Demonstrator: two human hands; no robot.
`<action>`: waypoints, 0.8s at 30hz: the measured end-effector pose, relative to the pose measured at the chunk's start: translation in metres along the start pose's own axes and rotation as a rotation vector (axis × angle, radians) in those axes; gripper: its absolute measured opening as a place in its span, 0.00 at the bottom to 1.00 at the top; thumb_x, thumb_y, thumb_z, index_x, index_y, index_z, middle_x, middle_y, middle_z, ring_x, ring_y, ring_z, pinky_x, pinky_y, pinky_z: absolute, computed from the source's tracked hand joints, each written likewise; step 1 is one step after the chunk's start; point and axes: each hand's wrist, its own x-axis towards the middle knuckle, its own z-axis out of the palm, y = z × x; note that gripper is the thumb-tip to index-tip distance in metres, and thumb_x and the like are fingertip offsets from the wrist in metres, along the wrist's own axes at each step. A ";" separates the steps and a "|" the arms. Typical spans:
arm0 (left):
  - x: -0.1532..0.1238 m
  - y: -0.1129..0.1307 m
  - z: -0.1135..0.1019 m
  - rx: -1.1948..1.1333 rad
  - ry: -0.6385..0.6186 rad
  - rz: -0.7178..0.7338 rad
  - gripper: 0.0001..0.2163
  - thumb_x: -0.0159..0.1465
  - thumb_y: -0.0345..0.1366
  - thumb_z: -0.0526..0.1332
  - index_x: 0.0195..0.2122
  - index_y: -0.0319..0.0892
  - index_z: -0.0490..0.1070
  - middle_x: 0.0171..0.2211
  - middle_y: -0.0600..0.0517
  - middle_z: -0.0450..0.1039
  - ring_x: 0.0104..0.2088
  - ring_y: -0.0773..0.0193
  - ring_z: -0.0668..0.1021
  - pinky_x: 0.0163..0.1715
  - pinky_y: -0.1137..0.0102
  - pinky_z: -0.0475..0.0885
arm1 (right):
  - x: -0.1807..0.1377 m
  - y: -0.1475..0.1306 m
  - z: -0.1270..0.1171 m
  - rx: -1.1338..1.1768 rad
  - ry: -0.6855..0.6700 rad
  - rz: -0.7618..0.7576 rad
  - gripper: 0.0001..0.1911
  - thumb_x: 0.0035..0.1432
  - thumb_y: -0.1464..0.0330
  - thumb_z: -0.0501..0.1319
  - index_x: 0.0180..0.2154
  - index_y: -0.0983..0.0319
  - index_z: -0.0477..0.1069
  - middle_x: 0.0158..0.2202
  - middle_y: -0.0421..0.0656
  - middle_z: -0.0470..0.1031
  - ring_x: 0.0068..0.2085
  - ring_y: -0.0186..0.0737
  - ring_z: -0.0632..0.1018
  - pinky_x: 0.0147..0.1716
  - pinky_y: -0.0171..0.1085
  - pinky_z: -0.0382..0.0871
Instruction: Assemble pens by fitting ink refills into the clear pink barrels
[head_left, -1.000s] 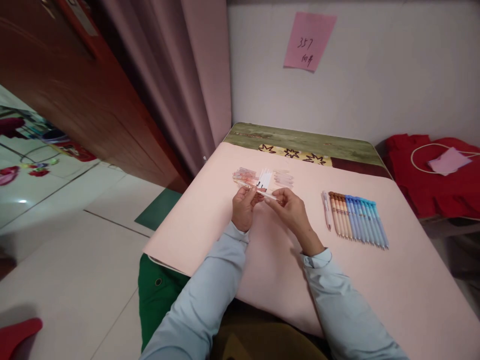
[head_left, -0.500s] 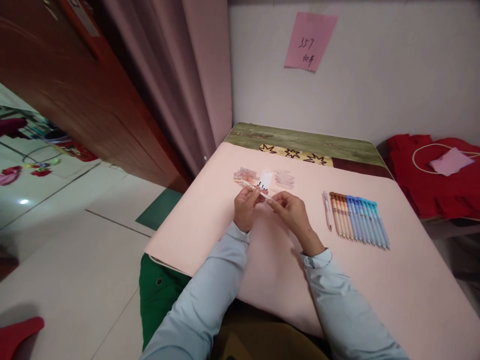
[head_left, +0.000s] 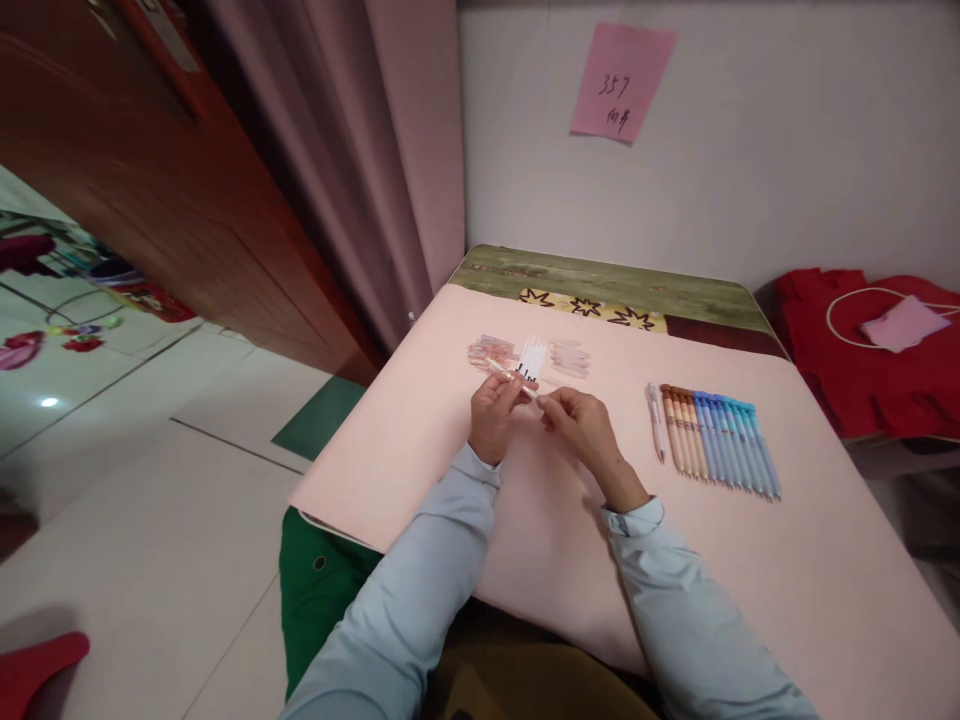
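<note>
A slim pale pen point(head_left: 498, 368) slants between my two hands above the table. My left hand point(head_left: 493, 415) is closed around its middle, thumb on top. My right hand point(head_left: 581, 420) pinches its lower right end with thumb and fingertips. Just beyond the hands lie three small groups: clear pinkish pen parts point(head_left: 489, 350) on the left, white refills point(head_left: 532, 357) with dark ends in the middle, and pale translucent tubes point(head_left: 570, 358) on the right. My fingers hide part of the pen.
To the right, a pale pen point(head_left: 655, 424) lies beside a row of brown and blue pens point(head_left: 721, 443). The pink-covered table point(head_left: 390, 430) stands against a wall bearing a pink note point(head_left: 624, 80). A red cloth point(head_left: 810, 350) is at the far right, a wooden door point(head_left: 247, 230) on the left.
My right fingers have shifted slightly at the pen's lower end, and a bit more of its upper part shows past my left hand. The other pens and parts stay put.
</note>
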 end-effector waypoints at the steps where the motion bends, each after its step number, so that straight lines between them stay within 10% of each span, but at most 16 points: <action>1: 0.000 0.000 0.000 0.003 -0.007 0.004 0.12 0.59 0.42 0.68 0.37 0.39 0.72 0.35 0.47 0.80 0.30 0.66 0.79 0.37 0.69 0.72 | 0.000 -0.001 0.000 0.004 -0.026 0.003 0.17 0.62 0.55 0.58 0.28 0.59 0.74 0.24 0.40 0.78 0.27 0.38 0.77 0.30 0.35 0.66; 24: 0.001 0.000 -0.001 0.091 0.010 0.022 0.18 0.58 0.44 0.69 0.43 0.40 0.70 0.33 0.48 0.80 0.30 0.64 0.79 0.38 0.67 0.73 | 0.001 0.001 -0.001 0.073 -0.084 0.007 0.15 0.60 0.56 0.60 0.31 0.60 0.76 0.25 0.42 0.79 0.27 0.39 0.78 0.31 0.36 0.69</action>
